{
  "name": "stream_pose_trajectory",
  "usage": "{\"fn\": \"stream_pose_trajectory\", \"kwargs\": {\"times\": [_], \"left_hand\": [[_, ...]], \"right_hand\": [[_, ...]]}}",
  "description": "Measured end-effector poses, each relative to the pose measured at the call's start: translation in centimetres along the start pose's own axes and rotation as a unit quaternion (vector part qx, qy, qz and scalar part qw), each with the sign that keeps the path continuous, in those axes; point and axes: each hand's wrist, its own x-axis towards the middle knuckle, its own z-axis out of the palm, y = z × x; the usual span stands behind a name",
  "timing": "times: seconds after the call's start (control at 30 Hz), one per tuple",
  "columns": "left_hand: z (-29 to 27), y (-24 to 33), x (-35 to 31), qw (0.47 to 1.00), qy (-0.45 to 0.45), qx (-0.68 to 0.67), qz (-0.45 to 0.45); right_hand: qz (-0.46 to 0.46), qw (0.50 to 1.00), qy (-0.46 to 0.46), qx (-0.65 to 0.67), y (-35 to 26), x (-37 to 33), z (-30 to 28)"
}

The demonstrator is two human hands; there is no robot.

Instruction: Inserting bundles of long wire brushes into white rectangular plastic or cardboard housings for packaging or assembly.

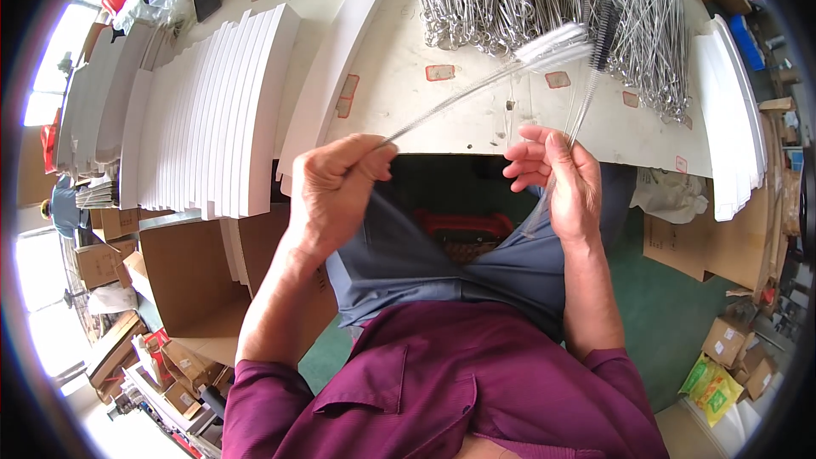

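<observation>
My left hand [336, 191] is closed around the twisted wire handles of white-bristled brushes [551, 46]. They point up to the right over the table, their bristle ends smeared by motion, and I cannot tell how many there are. My right hand [571, 187] holds thin wire handles between the thumb and palm while its other fingers are partly spread. A black-bristled brush [603, 34] rises from this hand, its bristles crossing close to the white ones. Beyond both hands lies a large heap of wire brushes [476, 4] with looped ends toward me.
The pale table [399, 110] carries a row of long white boxes [212, 110] at left and one white box [336, 59] apart from them. More white boxes [735, 119] stand at right. An open cardboard box [191, 280] sits below the table's left side.
</observation>
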Motion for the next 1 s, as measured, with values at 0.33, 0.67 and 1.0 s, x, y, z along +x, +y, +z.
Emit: {"fn": "stream_pose_trajectory", "kwargs": {"times": [0.33, 0.67, 1.0], "left_hand": [[5.8, 0.1, -1.7, 0.977, -0.055, -0.193, -0.072], [8.3, -0.5, -1.6, 0.967, -0.068, -0.235, -0.074], [9.2, -1.5, -2.1, 0.949, -0.101, -0.272, -0.119]], "right_hand": [[-0.002, 0.997, -0.032, 0.075, -0.1, 0.3, 1.5], [0.007, 0.997, -0.023, 0.077, 0.8, -0.6, 3.5], [-0.005, 0.998, -0.049, 0.035, 1.8, -0.9, 3.9]]}}
